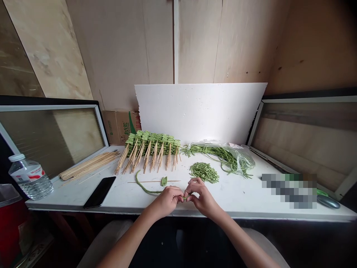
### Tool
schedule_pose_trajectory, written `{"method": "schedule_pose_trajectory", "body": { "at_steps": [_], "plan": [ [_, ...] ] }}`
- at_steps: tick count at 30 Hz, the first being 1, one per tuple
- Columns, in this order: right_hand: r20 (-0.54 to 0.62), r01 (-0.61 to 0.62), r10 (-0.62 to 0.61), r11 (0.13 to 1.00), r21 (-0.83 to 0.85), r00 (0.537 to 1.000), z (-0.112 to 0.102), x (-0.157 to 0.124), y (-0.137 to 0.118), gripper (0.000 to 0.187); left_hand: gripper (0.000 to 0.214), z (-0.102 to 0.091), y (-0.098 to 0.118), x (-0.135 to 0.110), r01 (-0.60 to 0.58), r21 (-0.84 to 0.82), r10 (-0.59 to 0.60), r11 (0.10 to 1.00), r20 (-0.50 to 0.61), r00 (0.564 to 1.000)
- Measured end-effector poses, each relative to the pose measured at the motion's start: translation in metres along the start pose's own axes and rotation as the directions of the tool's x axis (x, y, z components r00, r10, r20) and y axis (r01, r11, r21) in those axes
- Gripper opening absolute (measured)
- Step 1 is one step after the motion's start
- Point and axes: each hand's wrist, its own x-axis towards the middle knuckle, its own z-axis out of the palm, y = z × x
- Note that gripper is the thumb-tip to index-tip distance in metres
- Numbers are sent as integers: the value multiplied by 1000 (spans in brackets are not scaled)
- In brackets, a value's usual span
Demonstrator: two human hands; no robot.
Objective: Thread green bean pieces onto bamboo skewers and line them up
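Note:
Near the table's front edge, my left hand (pixel 170 197) is closed on a long green bean (pixel 146 190), whose tail curves away to the left. My right hand (pixel 200 195) pinches the bean's other end, a short stretch of it showing between the fingertips. Just beyond lies a bamboo skewer (pixel 150 181) with several short bean pieces (pixel 164 181) threaded on it. Behind my right hand sits a heap of cut bean pieces (pixel 204 172).
Filled bean skewers (pixel 153 143) are stacked at the back, bare skewers (pixel 90 163) to their left. Whole long beans (pixel 212 152) lie in a plastic bag (pixel 245 158). A phone (pixel 99 192), a water bottle (pixel 30 178) and a blurred-out patch (pixel 290 190) flank the workspace.

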Motion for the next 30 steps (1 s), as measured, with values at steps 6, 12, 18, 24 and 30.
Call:
{"method": "schedule_pose_trajectory", "body": {
  "at_steps": [6, 12, 18, 24, 30],
  "plan": [
    [68, 49, -49, 999, 4, 996, -5, 1, -1, 34, 29, -2, 1, -2, 43, -20, -42, 999, 70, 997],
    [-76, 149, -160, 980, -135, 984, -3, 0, -1, 18, 27, -9, 10, 0, 65, 37, -65, 997, 4, 998],
    [-122, 244, -287, 928, -280, 950, -1, -3, -7, 15, 27, -16, 21, -1, 102, 135, -96, 986, -53, 994],
    [-132, 124, -145, 980, -158, 981, 3, -3, -9, 13, 29, -8, 18, 1, 12, 149, 7, 989, -123, 992],
    [-226, -52, 71, 995, 88, 971, 11, -4, -6, 17, 25, 2, 15, 5, 32, -85, -48, 996, -197, 979]
  ]
}}
